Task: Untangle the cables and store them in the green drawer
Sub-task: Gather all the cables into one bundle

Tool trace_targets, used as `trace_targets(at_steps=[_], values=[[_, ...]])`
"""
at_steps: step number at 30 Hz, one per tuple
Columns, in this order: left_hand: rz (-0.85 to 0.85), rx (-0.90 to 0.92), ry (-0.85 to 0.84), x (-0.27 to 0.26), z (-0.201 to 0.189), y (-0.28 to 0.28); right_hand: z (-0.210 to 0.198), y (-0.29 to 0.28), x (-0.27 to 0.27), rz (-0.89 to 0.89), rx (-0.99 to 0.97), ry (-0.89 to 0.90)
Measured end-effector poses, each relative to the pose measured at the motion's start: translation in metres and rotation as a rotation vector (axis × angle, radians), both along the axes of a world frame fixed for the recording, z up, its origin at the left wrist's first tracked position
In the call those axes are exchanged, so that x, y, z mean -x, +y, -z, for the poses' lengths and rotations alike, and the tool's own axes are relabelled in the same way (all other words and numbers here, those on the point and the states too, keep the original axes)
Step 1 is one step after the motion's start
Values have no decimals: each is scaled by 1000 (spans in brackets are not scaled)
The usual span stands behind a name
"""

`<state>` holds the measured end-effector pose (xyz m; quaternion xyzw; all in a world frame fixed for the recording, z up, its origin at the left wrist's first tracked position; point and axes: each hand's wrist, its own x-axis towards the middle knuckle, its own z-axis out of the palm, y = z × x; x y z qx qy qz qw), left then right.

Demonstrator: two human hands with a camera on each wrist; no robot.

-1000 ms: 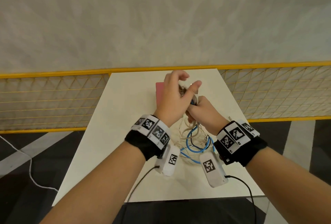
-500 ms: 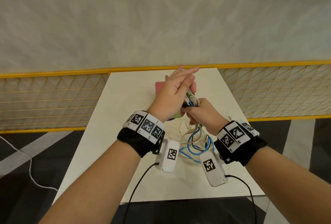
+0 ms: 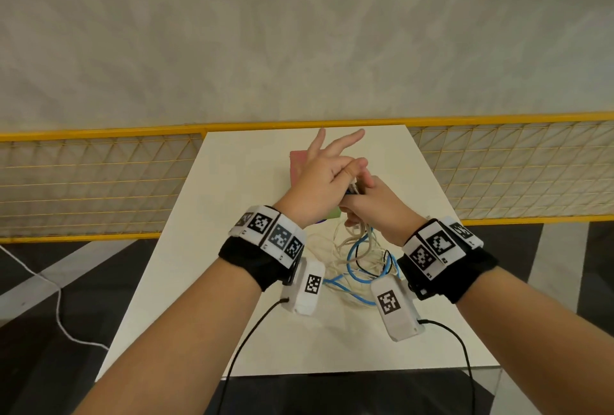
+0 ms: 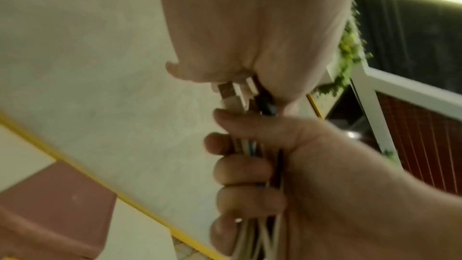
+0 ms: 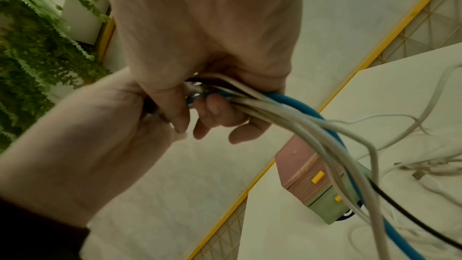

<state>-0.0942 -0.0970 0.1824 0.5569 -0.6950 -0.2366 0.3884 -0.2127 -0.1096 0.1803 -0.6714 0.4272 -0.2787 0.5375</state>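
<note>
A bundle of white, blue and black cables [image 3: 360, 257] hangs from my hands down to a tangle on the white table [image 3: 216, 265]. My right hand [image 3: 370, 203] grips the bundle in a fist just below its plugs; the cables [image 5: 282, 106] run out past its fingers. My left hand [image 3: 332, 172] is above it, thumb pinching the plug ends [image 4: 231, 94], two fingers stretched forward. The small drawer unit stands behind the hands, with a pink top [image 3: 297, 165] and the green drawer [image 5: 330, 205] below, shut, partly hidden by my left hand.
A yellow mesh fence [image 3: 99, 182] runs behind and beside the table, with a grey wall beyond. A white cord [image 3: 56, 311] lies on the dark floor at the left. Black leads trail from both wrist cameras over the table's near edge.
My left hand's fingers went from curled over the plug ends to stretched forward, and the thumb now pinches the plugs. The right hand has kept its grip in place.
</note>
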Motion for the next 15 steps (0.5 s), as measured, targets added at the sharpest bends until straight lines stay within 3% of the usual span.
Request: trace_targets(at_steps=[4,7,12,15], values=[[-9,181,109,4,10,-4,1,-4,-4,34,66,50],[-102,302,-31,5,7,-5,1,-7,-7,-13,151,71],[-187,305,-132,-5,7,-12,5,-13,0,-208,149,79],[-358,208,19,-23,0,-16,14,-20,13,-219,256,146]])
